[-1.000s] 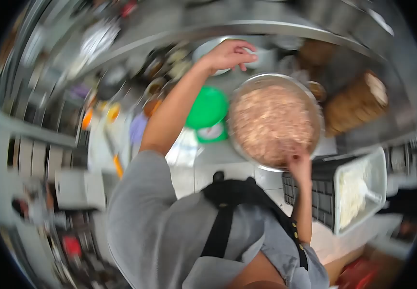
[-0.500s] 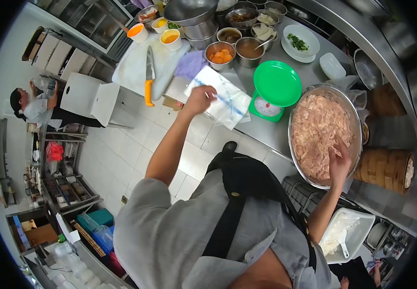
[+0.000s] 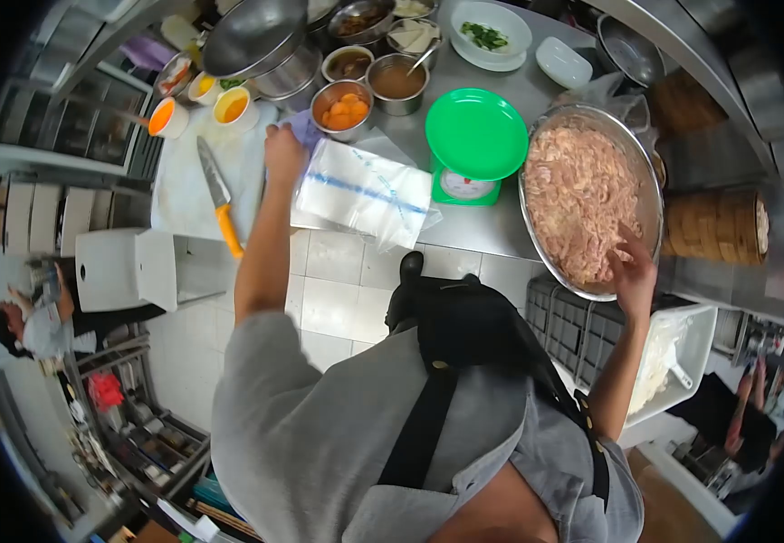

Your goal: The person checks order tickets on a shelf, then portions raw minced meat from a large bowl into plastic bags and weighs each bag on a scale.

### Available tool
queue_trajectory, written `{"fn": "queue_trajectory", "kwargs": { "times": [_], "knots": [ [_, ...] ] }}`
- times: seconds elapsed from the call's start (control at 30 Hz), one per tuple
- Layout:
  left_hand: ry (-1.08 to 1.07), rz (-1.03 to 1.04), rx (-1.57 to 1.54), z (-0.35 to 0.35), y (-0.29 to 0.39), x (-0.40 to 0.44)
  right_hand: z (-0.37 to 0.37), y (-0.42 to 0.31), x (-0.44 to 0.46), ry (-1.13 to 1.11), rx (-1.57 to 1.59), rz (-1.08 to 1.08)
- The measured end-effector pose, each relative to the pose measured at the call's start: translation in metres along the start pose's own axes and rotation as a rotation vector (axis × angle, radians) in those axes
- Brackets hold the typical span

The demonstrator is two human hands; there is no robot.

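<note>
My left hand (image 3: 285,156) is closed at the edge of a crumpled purple cloth (image 3: 305,129), with its fingers partly hidden. Just right of it lies a stack of clear plastic bags or sheets (image 3: 365,192) with blue markings. My right hand (image 3: 633,274) reaches over the near rim of a large oval metal bowl (image 3: 530,237). Its fingers are apart and bent, with the tips touching the pale pink raw meat (image 3: 582,190) that fills the bowl. Between the sheets and the bowl stands a green kitchen scale (image 3: 476,134) with a bare pan.
A knife (image 3: 217,192) with an orange handle lies on the white cutting board (image 3: 170,176). Behind are a bowl of orange yolks (image 3: 342,110) and several metal bowls. Bamboo steamers (image 3: 713,226) stand at right. Two other people are farther off, one at left, one at right.
My left hand has moved left from above the plastic sheets to the purple cloth. My right hand stays at the meat. The view has shifted and turned.
</note>
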State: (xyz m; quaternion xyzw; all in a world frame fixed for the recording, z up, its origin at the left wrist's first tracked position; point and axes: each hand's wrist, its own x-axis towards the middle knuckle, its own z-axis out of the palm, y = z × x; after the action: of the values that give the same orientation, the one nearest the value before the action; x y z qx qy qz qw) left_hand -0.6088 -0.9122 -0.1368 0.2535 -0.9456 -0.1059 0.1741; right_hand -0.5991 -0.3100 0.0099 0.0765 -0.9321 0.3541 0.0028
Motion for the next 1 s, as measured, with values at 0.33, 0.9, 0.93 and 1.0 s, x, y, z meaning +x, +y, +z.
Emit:
{"fn": "queue_trajectory", "kwargs": {
  "times": [0.33,0.9,0.93,1.0],
  "knots": [
    [0.210,-0.058,-0.329,0.033,0.058,-0.078,0.008,0.026,-0.025,0.102,0.164,0.116],
    [-0.325,-0.119,0.153,0.021,0.056,-0.071,0.030,0.012,0.000,0.014,0.269,0.013],
    [-0.318,-0.119,0.157,0.018,0.056,-0.070,0.032,0.012,0.001,0.021,0.266,-0.017],
    [-0.274,-0.129,0.107,0.014,0.054,-0.071,0.035,0.010,0.005,0.017,0.281,-0.025]
  ]
}}
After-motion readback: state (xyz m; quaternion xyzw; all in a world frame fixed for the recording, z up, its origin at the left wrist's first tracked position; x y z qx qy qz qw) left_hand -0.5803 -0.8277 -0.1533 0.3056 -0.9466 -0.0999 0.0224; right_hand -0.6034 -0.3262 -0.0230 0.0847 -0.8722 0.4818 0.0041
